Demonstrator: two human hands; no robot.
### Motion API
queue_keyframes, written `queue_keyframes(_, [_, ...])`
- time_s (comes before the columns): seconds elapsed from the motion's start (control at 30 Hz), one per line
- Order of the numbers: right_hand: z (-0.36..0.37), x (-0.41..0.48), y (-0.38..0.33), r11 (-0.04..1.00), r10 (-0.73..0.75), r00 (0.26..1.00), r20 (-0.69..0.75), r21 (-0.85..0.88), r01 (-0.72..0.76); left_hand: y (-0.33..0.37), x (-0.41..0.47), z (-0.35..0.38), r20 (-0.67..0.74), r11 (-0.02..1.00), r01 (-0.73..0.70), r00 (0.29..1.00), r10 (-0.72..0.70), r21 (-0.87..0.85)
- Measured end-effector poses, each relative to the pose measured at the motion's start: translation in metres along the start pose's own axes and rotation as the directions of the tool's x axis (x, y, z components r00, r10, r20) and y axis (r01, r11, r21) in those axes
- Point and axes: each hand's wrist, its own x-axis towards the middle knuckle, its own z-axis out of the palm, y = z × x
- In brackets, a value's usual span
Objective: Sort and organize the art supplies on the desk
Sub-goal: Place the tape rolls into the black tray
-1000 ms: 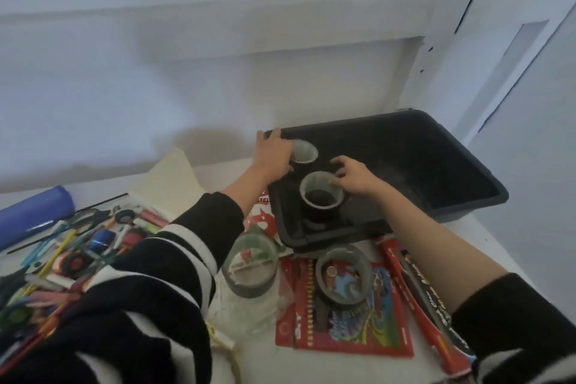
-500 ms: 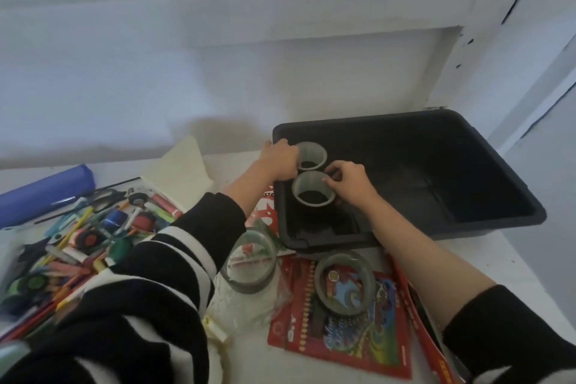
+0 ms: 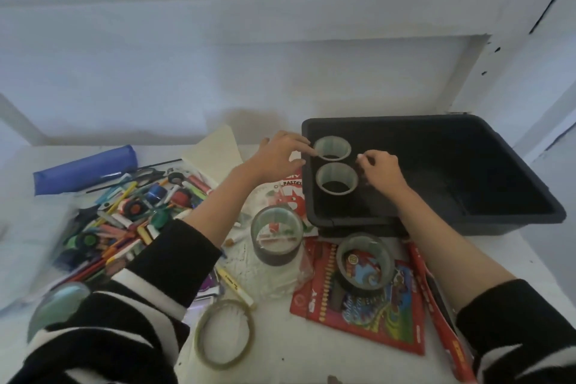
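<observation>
A far roll and a near roll of tape sat flat at the left end of the bin, just beside each other, core axes upright and openings up. The left hand reached over the bin's rim, fingers fairly straight, tips on the far roll. The right hand sat just right of them with fingers curled; whether it held the near roll couldn't be told.
</observation>
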Motion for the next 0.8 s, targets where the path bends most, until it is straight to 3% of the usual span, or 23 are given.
queue_keyframes(0.1, [-0.004, -0.018, -0.024, 0.995, -0.099, 0.994, -0.048, -0.035, 0.098, -0.006, -0.036, -0.011, -0.052, 0.996, 0.011, 0.998, -0.016, -0.092])
queue_keyframes(0.3, [0.03, -0.111, -0.09, 0.963, -0.244, 0.951, -0.189, 0.065, 0.26, -0.024, -0.138, -0.024, -0.125, 0.976, 0.033, 0.99, -0.061, -0.215])
queue_keyframes(0.43, [0.066, -0.176, -0.11, 0.974, -0.219, 0.952, -0.212, 0.016, 0.227, -0.049, -0.218, -0.023, -0.217, 0.966, 0.092, 0.965, -0.147, -0.242])
queue_keyframes(0.5, [0.083, -0.2, -0.112, 0.982, -0.19, 0.972, -0.14, -0.041, 0.186, -0.064, -0.26, -0.014, -0.285, 0.963, 0.239, 0.921, -0.265, -0.126])
queue_keyframes(0.63, [0.106, -0.223, -0.112, 0.969, -0.114, 0.991, 0.063, -0.213, 0.125, -0.086, -0.337, 0.01, -0.369, 0.845, 0.535, 0.785, -0.498, -0.002])
queue_keyframes(0.8, [0.118, -0.221, -0.115, 0.978, -0.135, 0.991, 0.013, -0.157, 0.135, -0.106, -0.378, 0.028, -0.247, 0.705, 0.709, 0.686, -0.685, 0.013])
